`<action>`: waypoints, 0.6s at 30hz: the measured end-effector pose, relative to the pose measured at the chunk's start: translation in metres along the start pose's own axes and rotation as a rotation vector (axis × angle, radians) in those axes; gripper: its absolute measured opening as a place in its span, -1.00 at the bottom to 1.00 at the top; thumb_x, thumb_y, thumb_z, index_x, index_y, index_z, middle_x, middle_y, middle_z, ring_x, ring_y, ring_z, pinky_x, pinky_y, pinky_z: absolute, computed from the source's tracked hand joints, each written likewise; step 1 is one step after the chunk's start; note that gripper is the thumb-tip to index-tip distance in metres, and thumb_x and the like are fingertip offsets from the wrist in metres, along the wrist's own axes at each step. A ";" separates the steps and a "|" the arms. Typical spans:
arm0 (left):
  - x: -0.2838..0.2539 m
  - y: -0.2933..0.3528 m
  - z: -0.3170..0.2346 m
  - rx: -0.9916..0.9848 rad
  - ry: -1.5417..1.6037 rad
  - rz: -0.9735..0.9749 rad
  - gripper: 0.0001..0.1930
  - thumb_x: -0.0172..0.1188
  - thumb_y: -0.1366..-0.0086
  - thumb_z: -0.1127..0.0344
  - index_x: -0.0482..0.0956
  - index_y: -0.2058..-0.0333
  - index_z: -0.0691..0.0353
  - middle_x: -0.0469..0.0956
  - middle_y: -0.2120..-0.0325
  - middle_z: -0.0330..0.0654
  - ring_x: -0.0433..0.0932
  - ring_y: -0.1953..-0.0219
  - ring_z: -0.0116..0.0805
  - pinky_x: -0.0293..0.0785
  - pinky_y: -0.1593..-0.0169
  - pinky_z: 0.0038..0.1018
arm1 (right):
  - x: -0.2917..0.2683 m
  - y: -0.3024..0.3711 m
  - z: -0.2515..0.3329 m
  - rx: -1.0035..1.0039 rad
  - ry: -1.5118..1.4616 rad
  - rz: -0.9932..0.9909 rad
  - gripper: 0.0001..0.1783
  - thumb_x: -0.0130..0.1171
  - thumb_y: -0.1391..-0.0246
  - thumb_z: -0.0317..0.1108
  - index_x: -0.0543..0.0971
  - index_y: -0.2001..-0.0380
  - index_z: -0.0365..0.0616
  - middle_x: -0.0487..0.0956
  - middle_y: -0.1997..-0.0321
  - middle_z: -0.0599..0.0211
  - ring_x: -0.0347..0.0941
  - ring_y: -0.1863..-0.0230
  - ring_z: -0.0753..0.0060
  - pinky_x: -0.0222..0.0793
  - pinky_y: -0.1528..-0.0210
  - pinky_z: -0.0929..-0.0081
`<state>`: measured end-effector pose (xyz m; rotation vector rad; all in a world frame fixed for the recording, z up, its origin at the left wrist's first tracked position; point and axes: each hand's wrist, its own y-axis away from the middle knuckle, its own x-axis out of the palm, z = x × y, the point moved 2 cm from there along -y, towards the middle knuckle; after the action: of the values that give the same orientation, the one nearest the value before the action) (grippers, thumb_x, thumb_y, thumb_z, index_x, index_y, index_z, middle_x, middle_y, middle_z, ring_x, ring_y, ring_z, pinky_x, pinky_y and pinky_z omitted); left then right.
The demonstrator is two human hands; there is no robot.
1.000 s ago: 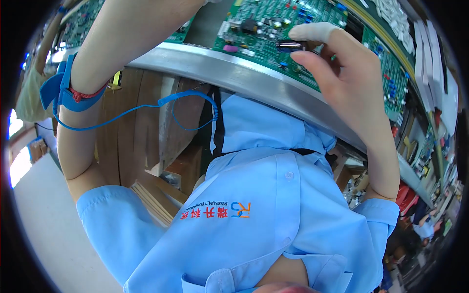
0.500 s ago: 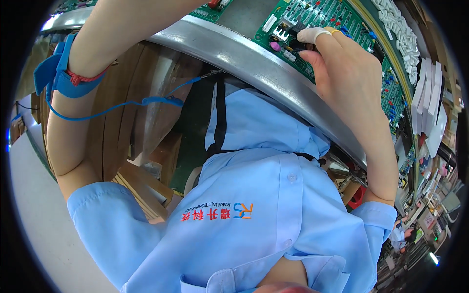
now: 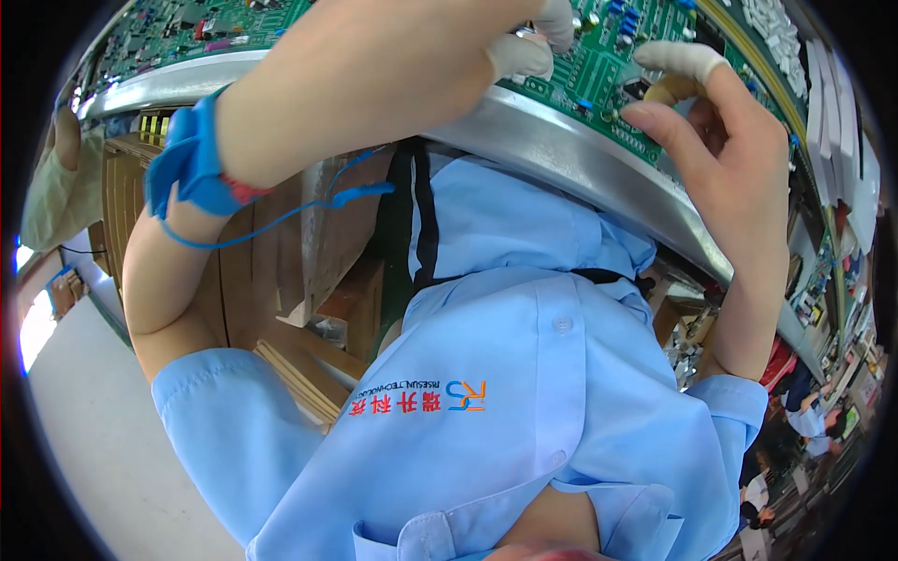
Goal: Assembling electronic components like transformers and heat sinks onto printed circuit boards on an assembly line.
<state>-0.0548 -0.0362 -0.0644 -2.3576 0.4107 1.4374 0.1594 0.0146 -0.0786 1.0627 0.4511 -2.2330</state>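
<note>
My left hand reaches over a green circuit board, its fingers in white finger cots closed close together near the board's surface. Whatever they pinch is too small and hidden to name. To its right, my right hand hovers at the board's near edge. Its index finger wears a white cot and another finger a yellow one. The index finger and bare thumb are apart, and a small black component shows on the board beside them. Blue and silver components stand on the board between both hands.
A rounded metal rail runs along the near edge of the boards. More populated boards lie at the far left. White parts are heaped at the upper right. A blue wrist strap trails a cord from my left wrist.
My left hand has come right and down into view over the board. The right hand has shifted right, its index finger and thumb wider apart. The boards appear shifted left.
</note>
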 end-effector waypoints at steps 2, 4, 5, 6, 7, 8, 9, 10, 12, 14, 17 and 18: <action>0.012 -0.010 -0.001 0.087 -0.161 0.034 -0.77 0.19 -0.01 0.59 0.62 0.32 0.18 0.46 0.15 -0.11 0.40 0.01 -0.12 0.05 -0.19 -0.17 | -0.002 0.016 -0.010 0.048 -0.047 -0.004 -0.63 0.31 -0.03 -0.43 0.59 0.03 -0.10 0.59 0.40 0.56 0.14 0.56 0.84 0.05 0.54 0.77; 0.023 -0.012 0.001 0.148 -0.140 -0.005 -0.72 0.13 0.05 0.64 0.62 0.34 0.17 0.43 0.12 -0.07 0.37 -0.02 -0.04 -0.01 -0.22 -0.07 | -0.008 0.031 -0.018 0.047 -0.019 -0.039 -0.62 0.30 -0.04 -0.43 0.58 0.02 -0.13 0.60 0.37 0.56 0.15 0.55 0.84 0.05 0.53 0.79; 0.025 -0.013 0.000 0.146 -0.180 -0.005 -0.75 0.16 0.02 0.62 0.62 0.34 0.18 0.43 0.13 -0.07 0.37 -0.02 -0.05 -0.02 -0.23 -0.07 | -0.013 0.037 -0.024 0.043 0.000 -0.016 -0.62 0.30 -0.06 -0.40 0.58 0.01 -0.15 0.61 0.32 0.53 0.18 0.52 0.83 0.07 0.49 0.80; 0.029 -0.014 0.001 0.145 -0.221 -0.004 -0.78 0.18 0.00 0.60 0.62 0.34 0.19 0.44 0.13 -0.07 0.37 -0.01 -0.05 -0.03 -0.24 -0.07 | -0.015 0.042 -0.030 0.053 -0.013 -0.018 -0.62 0.30 -0.06 -0.40 0.58 0.01 -0.15 0.61 0.32 0.53 0.18 0.52 0.83 0.07 0.49 0.80; 0.032 -0.013 0.001 0.130 -0.219 -0.035 -0.86 0.21 -0.07 0.52 0.63 0.36 0.20 0.44 0.14 -0.09 0.37 -0.01 -0.08 -0.05 -0.25 -0.05 | -0.016 0.046 -0.034 0.058 -0.034 -0.032 -0.62 0.30 -0.07 -0.40 0.58 0.01 -0.14 0.61 0.30 0.52 0.19 0.50 0.83 0.09 0.47 0.79; 0.033 -0.014 0.000 0.132 -0.219 -0.022 -0.86 0.21 -0.07 0.52 0.63 0.36 0.20 0.44 0.14 -0.09 0.37 -0.01 -0.08 -0.05 -0.25 -0.05 | -0.016 0.050 -0.039 0.062 -0.053 -0.045 -0.62 0.30 -0.08 -0.39 0.58 0.00 -0.14 0.61 0.28 0.50 0.21 0.49 0.82 0.11 0.44 0.79; 0.033 -0.015 0.001 0.082 -0.211 0.017 -0.89 0.21 -0.10 0.48 0.63 0.36 0.21 0.45 0.15 -0.09 0.37 -0.01 -0.10 -0.05 -0.25 -0.06 | -0.017 0.054 -0.044 0.089 -0.031 -0.041 -0.62 0.30 -0.09 -0.38 0.58 0.00 -0.13 0.61 0.25 0.48 0.24 0.45 0.79 0.15 0.39 0.79; 0.033 -0.017 0.001 0.031 -0.204 0.055 -0.92 0.22 -0.13 0.44 0.64 0.36 0.22 0.45 0.16 -0.10 0.37 -0.01 -0.12 -0.04 -0.25 -0.07 | -0.017 0.057 -0.047 0.091 -0.038 -0.042 -0.62 0.30 -0.09 -0.38 0.58 0.00 -0.13 0.61 0.25 0.48 0.24 0.45 0.79 0.15 0.39 0.79; 0.032 -0.019 -0.004 -0.021 -0.190 0.098 -0.92 0.21 -0.15 0.42 0.64 0.36 0.22 0.46 0.17 -0.10 0.38 -0.01 -0.14 -0.04 -0.25 -0.08 | -0.016 0.062 -0.054 0.146 -0.026 -0.038 -0.62 0.29 -0.10 -0.37 0.58 -0.01 -0.13 0.61 0.25 0.48 0.26 0.43 0.78 0.18 0.37 0.79; 0.033 -0.019 -0.005 -0.073 -0.177 0.137 -0.92 0.21 -0.16 0.41 0.64 0.36 0.22 0.46 0.18 -0.11 0.38 0.00 -0.15 -0.04 -0.25 -0.08 | -0.015 0.065 -0.058 0.141 -0.041 -0.052 -0.62 0.29 -0.10 -0.36 0.58 -0.02 -0.12 0.61 0.24 0.48 0.27 0.42 0.77 0.19 0.35 0.78; 0.036 -0.014 -0.004 -0.024 -0.216 0.092 -0.92 0.21 -0.17 0.40 0.65 0.36 0.21 0.46 0.19 -0.12 0.38 0.02 -0.15 -0.05 -0.25 -0.10 | -0.014 0.066 -0.058 0.125 -0.052 -0.060 -0.62 0.29 -0.12 -0.33 0.58 -0.02 -0.11 0.61 0.23 0.47 0.28 0.41 0.77 0.20 0.34 0.78; 0.036 -0.013 -0.004 -0.015 -0.235 0.063 -0.92 0.21 -0.17 0.40 0.65 0.37 0.21 0.46 0.19 -0.13 0.38 0.02 -0.15 -0.05 -0.25 -0.10 | -0.014 0.066 -0.058 0.107 -0.050 -0.055 -0.62 0.28 -0.12 -0.32 0.58 -0.02 -0.10 0.61 0.23 0.47 0.29 0.41 0.77 0.20 0.33 0.78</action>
<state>-0.0301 -0.0290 -0.0930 -2.1705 0.4146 1.7274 0.2427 0.0016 -0.1062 1.0581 0.3461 -2.3492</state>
